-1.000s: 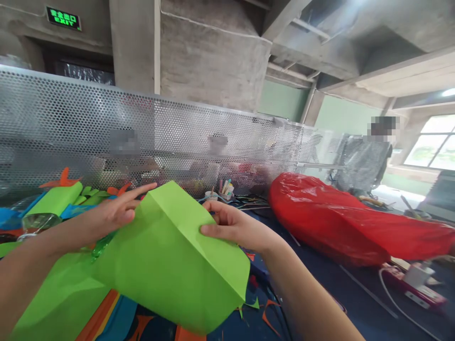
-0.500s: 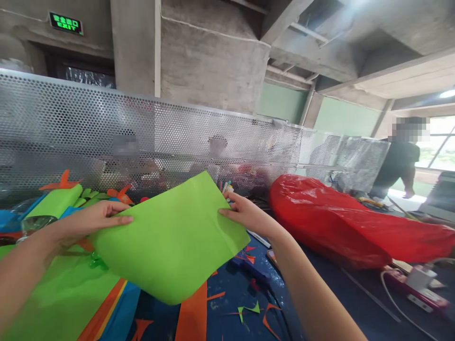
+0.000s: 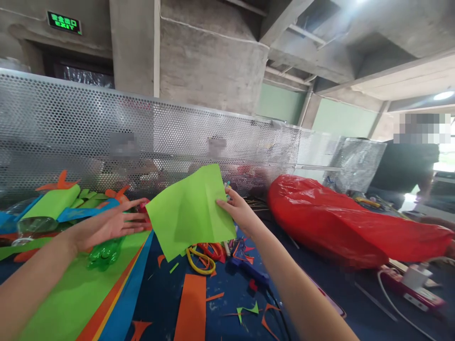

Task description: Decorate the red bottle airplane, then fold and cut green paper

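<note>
A sheet of green paper (image 3: pixel 188 208) hangs over the middle of the table, creased near its right side. My right hand (image 3: pixel 236 210) pinches it at the right edge. Off the sheet's left corner, my left hand (image 3: pixel 113 222) has its fingers spread and holds nothing. Under that hand lie a clear green plastic bottle piece (image 3: pixel 104 253) and a stack of coloured sheets (image 3: pixel 71 293), green on top. Below the held sheet are scissors with yellow handles (image 3: pixel 201 260) and an orange paper strip (image 3: pixel 191 308).
A blue tool with a cord (image 3: pixel 252 272) lies among paper scraps. A large red plastic-wrapped bundle (image 3: pixel 334 218) fills the right side, near a power strip (image 3: pixel 412 289). A perforated metal screen (image 3: pixel 199 128) stands behind. A person (image 3: pixel 405 166) is at far right.
My left hand has let go of the green paper and opened. The sheet has swung up and to the right, uncovering the scissors. The person at right has moved nearer.
</note>
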Demonstrator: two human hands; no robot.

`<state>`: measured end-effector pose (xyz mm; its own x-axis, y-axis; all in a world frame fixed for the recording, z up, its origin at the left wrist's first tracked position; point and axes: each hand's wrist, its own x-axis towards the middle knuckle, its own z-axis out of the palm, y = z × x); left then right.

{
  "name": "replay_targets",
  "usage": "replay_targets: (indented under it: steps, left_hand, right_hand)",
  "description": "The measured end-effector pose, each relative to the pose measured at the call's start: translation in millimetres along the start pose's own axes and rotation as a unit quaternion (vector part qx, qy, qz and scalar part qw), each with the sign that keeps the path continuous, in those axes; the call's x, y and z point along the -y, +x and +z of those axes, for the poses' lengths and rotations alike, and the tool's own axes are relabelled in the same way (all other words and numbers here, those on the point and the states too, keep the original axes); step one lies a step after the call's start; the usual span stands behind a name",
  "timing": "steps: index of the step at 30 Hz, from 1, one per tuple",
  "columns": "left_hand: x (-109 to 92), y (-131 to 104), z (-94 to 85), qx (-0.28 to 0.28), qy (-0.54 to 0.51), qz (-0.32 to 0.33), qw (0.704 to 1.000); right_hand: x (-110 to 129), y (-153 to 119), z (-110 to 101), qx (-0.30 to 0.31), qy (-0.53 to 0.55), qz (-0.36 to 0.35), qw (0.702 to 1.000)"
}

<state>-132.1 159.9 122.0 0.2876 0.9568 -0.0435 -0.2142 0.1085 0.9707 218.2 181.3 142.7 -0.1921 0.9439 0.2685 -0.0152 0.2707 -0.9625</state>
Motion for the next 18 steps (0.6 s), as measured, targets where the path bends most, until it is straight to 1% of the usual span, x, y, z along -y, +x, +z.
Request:
replay_targets:
  steps: [3, 4, 5, 7, 10, 12, 13, 14, 15, 16, 18]
  left_hand:
    - [13, 7, 9.4, -0.036, 0.058, -0.045, 0.997]
    - [16, 10, 13.4, -0.06, 0.079, -0.044, 0.994]
    - [18, 13, 17.6, -0.071, 0.097, -0.037, 0.992]
    - [19, 17, 26.7, -0.06, 0.116, -0.039, 0.991]
    - [17, 12, 44.3, -0.007, 0.129, -0.056, 0.99]
    - [18, 1, 59.7, 0.052, 0.139, -0.082, 0.985]
    - [20, -6, 68.1, 0.113, 0.148, -0.112, 0.976]
    - [25, -12, 76.4, 0.247, 0.151, -0.166, 0.943]
    - [31, -17, 84.3, 0.347, 0.141, -0.199, 0.905]
    - [39, -20, 91.3, 0.389, 0.121, -0.194, 0.892]
    - [58, -18, 101.3, 0.398, 0.05, -0.159, 0.902]
  right_hand:
    - [2, -3, 4, 0.008, 0.036, 0.017, 0.999]
    - [3, -5, 5, 0.01, 0.051, 0.018, 0.998]
    - [5, -6, 7, 0.01, 0.068, 0.016, 0.998]
    - [8, -8, 10, 0.004, 0.105, 0.001, 0.994]
    - [15, -10, 15, -0.018, 0.157, -0.035, 0.987]
    - [19, -12, 18, -0.037, 0.183, -0.053, 0.981]
    - [21, -12, 19, -0.043, 0.194, -0.058, 0.978]
    - [23, -13, 20, -0.046, 0.204, -0.058, 0.976]
    - [25, -14, 21, -0.046, 0.213, -0.057, 0.974]
    - [27, -16, 22, -0.042, 0.22, -0.054, 0.973]
    - [30, -19, 25, -0.034, 0.224, -0.054, 0.972]
